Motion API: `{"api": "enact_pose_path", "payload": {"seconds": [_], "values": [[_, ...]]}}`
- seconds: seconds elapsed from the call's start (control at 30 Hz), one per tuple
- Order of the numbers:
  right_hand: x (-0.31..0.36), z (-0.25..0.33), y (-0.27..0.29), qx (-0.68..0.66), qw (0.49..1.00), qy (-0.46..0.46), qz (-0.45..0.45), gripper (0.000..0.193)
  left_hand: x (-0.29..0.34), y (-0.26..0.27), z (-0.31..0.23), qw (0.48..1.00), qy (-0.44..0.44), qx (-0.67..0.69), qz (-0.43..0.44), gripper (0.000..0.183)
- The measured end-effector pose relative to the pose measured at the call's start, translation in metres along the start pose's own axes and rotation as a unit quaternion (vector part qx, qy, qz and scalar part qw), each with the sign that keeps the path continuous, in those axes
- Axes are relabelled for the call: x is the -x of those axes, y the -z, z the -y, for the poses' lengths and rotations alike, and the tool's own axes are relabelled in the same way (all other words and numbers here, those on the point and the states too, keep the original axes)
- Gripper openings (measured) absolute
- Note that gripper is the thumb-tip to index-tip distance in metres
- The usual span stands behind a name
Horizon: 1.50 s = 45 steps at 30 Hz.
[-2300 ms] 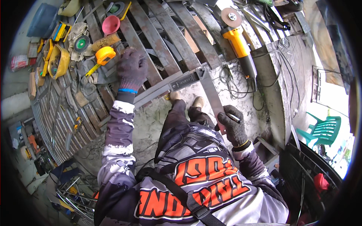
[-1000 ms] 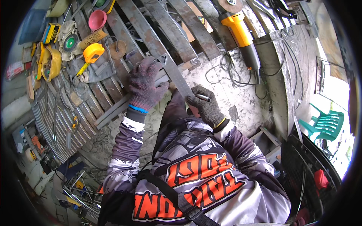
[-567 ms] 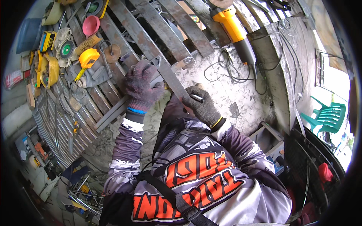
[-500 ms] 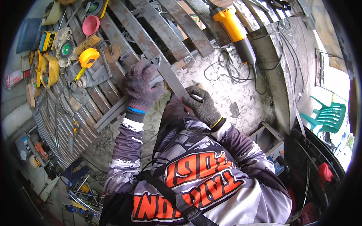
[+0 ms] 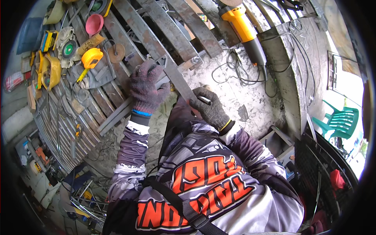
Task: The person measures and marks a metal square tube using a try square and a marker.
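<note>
My left hand point(image 5: 147, 88), in a dark knit glove, is closed around a grey metal tube point(image 5: 115, 116) that slants up past the slatted steel bench. A flat steel strip point(image 5: 178, 83) crosses near the tube's far end. Its near end is in my right hand point(image 5: 210, 107), gloved in dark grey, with the fingers closed over it. Also held in the right hand is a marker point(image 5: 205, 100), lying across the fingers. The glove hides where the strip ends.
Flat bars point(image 5: 172, 37) form the bench top. On its left lie a yellow tape measure point(image 5: 92, 58), a pink bowl point(image 5: 94, 25) and a grinding disc point(image 5: 116, 53). A yellow angle grinder point(image 5: 239, 25) with a trailing cord point(image 5: 239, 76) is at the far right. A green chair point(image 5: 340, 122) stands beyond.
My left hand's fingers have shifted slightly on the tube. The strip, the marker and my right hand look almost unmoved.
</note>
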State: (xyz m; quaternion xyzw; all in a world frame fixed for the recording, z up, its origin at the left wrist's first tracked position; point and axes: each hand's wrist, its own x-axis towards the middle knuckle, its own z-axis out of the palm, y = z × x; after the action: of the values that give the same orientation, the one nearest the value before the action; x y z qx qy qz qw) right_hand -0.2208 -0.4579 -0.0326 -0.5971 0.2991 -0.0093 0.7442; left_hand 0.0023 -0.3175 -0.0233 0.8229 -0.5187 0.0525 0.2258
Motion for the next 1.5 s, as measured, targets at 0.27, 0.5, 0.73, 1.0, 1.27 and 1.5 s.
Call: {"api": "enact_pose_path", "payload": {"seconds": [0.27,0.5,0.73,1.0,1.27,1.5], "values": [[0.000,0.004,0.001,-0.013,1.000,-0.015,0.007,0.024,-0.001,-0.001,0.001,1.000,-0.014,0.000,-0.009,0.063],[0.000,0.002,0.001,0.004,1.000,-0.007,0.002,0.026,0.005,-0.004,0.005,1.000,0.011,0.009,0.011,0.063],[0.000,0.002,0.003,0.002,1.000,-0.019,0.006,0.026,-0.002,0.003,-0.002,1.000,-0.002,-0.002,0.001,0.062],[0.000,0.006,0.004,-0.001,1.000,-0.021,0.013,0.025,-0.002,0.001,-0.002,1.000,0.003,0.002,-0.001,0.061],[0.000,-0.001,0.004,0.037,0.999,0.014,0.008,0.026,-0.004,0.004,-0.003,1.000,-0.012,0.004,0.006,0.065],[0.002,-0.004,0.003,0.048,0.999,0.019,-0.003,0.026,0.002,-0.001,-0.003,0.999,0.001,-0.030,0.030,0.057]]}}
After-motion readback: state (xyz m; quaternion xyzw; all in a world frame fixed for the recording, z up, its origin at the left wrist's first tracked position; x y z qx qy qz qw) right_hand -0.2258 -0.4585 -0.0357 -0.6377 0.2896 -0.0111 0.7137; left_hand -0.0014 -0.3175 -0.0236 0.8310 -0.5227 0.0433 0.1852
